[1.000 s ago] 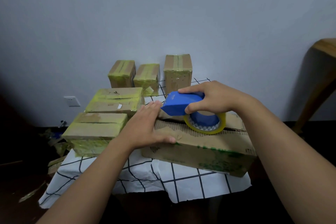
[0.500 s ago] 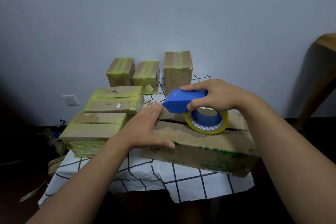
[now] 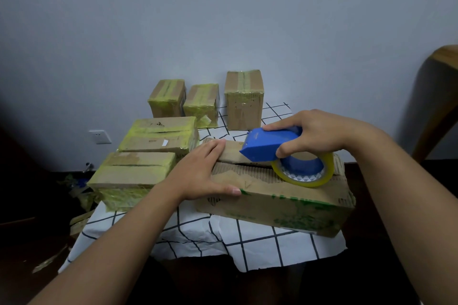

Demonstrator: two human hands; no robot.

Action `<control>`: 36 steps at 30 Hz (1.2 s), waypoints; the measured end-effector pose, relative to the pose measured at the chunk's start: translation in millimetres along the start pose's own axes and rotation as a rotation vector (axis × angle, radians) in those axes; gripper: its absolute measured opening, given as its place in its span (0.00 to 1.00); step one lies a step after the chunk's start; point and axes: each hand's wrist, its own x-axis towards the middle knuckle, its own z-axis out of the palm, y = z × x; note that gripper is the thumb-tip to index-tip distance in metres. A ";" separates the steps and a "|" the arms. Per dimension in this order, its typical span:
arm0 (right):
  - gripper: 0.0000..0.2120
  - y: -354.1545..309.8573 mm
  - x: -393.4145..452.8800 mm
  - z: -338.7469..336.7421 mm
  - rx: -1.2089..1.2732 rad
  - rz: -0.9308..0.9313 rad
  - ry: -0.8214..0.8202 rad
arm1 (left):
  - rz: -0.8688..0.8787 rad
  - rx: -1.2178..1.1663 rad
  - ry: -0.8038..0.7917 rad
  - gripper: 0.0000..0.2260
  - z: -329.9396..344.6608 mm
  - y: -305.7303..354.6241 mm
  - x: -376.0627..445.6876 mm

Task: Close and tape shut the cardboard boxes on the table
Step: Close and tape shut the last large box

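**packfan:** Box (image 3: 285,203) with green print sits at the table's (image 3: 260,247) front right. Left hand (image 3: 202,173) lies flat on its flaps, fingers straight.

**tapeguy:** And the right hand (image 3: 314,134)?

**packfan:** Wrapped round the blue tape dispenser (image 3: 270,145), its yellowish roll (image 3: 306,176) on the box top. Taped boxes (image 3: 158,135) beside and behind.

box (image 3: 285,202): brown corrugated cardboard, matt; top layer torn, ribbed fluting bare
dispenser (image 3: 267,147): blue plastic, smooth, slight sheen
tape (image 3: 306,176): yellowish clear film, glossy, wound on a roll
cloth (image 3: 260,245): white fabric with black grid lines, matt, creased, over the bench
taped boxes (image 3: 138,168): cardboard under shiny, wrinkled yellowish tape
wall (image 3: 223,20): pale painted surface, smooth, matt
chair (image 3: 438,96): wood, smooth finish
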 end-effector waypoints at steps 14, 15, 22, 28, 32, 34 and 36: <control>0.26 0.9 4.2 5.8 0.030 -0.009 0.015 | -0.032 -0.026 0.124 0.54 6.2 9.7 -17.6; 0.26 1.2 4.2 6.0 0.029 -0.010 0.014 | -0.023 -0.006 0.120 0.52 6.7 9.1 -17.0; 0.26 -1.0 7.1 6.5 0.000 -0.007 0.004 | 0.017 0.174 0.113 0.53 11.1 11.2 -17.7; 0.26 -4.2 10.1 6.3 -0.025 -0.001 -0.015 | -0.021 0.200 0.128 0.53 19.8 19.4 -28.1; 0.27 -4.7 10.6 5.0 -0.033 0.003 -0.015 | -0.021 0.238 0.089 0.47 19.1 20.8 -28.6; 0.27 -5.1 11.3 5.3 -0.043 0.002 -0.016 | -0.006 0.262 0.094 0.46 18.3 22.0 -29.1; 0.27 -5.6 12.2 5.4 -0.055 -0.005 -0.019 | 0.021 0.289 0.094 0.45 17.1 25.9 -30.1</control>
